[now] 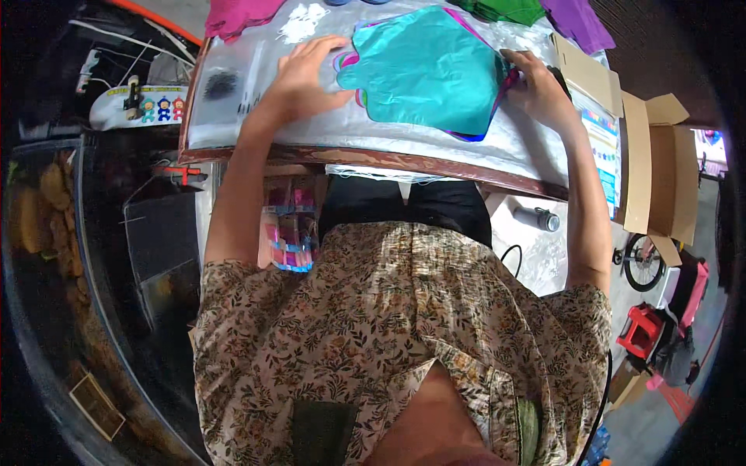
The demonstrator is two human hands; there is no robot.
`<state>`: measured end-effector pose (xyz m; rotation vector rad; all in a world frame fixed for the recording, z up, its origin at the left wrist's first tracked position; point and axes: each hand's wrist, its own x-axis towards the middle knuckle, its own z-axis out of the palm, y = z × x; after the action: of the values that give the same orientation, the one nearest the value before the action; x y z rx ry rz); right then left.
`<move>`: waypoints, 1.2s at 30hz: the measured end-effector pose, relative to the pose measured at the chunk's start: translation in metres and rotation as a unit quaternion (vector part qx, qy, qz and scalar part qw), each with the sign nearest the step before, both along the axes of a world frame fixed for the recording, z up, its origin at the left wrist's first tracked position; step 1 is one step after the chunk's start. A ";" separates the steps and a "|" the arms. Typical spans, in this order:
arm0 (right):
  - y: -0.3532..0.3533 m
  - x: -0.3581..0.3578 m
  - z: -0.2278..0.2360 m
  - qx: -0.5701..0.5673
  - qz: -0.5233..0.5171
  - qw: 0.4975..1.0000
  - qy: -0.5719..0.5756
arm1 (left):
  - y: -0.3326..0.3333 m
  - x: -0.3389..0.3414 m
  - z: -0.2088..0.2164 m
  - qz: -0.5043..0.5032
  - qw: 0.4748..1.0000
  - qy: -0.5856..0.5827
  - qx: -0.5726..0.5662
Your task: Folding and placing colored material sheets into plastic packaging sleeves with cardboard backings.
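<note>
Head view: two hands frame a loose teal-topped stack

The silvery-covered table [233, 128] spans the top of the frame, its worn brown edge bowing across above the middle. An open cardboard box [672, 171] stands at the right of the frame. At top centre, the stack of thin sheets [423, 74] lies flat on the table, teal uppermost, with pink, purple and blue edges peeking out unevenly.

The left hand [301, 84], left of the stack, is wide open in a C around the rounded end, gripping nothing. The right hand [542, 93] is loosely bent at the opposite edge; whether its fingertips pinch any layer I cannot tell.

With material this thin, light, even pressure from both sides seems best; a hard push would probably buckle the teal layer. Keeping the palms low and watching the coloured edges should show which layers sit out of line.

Smaller are the purple pile [575, 23] at upper right and the white tangle [302, 23] at upper left, better kept from under the sheets.
</note>
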<state>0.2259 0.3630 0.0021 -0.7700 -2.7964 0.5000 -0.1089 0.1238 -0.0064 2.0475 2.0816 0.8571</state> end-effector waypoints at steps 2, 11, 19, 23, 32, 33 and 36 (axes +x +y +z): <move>0.000 -0.001 0.003 -0.026 -0.021 0.999 -0.018 | 0.005 0.001 -0.002 0.000 1.000 0.011 -0.007; -0.003 -0.003 0.010 -0.061 -0.056 0.996 -0.022 | 0.021 -0.014 -0.014 -0.044 0.999 -0.020 -0.003; -0.003 -0.008 0.012 -0.042 -0.026 0.999 0.000 | 0.019 -0.004 -0.009 -0.039 0.999 -0.030 0.008; 0.004 -0.008 0.013 -0.053 -0.032 0.998 -0.030 | 0.018 -0.003 -0.006 -0.037 0.999 -0.028 0.000; 0.003 -0.016 0.016 0.027 -0.020 0.997 -0.064 | 0.018 -0.007 -0.018 -0.028 0.993 -0.073 0.085; 0.001 -0.014 0.017 0.019 -0.025 0.998 -0.057 | 0.019 -0.008 -0.019 -0.026 0.994 -0.071 0.084; -0.001 -0.013 0.020 0.005 -0.032 0.998 -0.045 | 0.021 -0.009 -0.020 -0.045 0.995 -0.040 0.075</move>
<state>0.2133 0.3616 0.0218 -0.8987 -2.8423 0.4503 -0.1182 0.1451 -0.0264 2.1215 1.9226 1.0924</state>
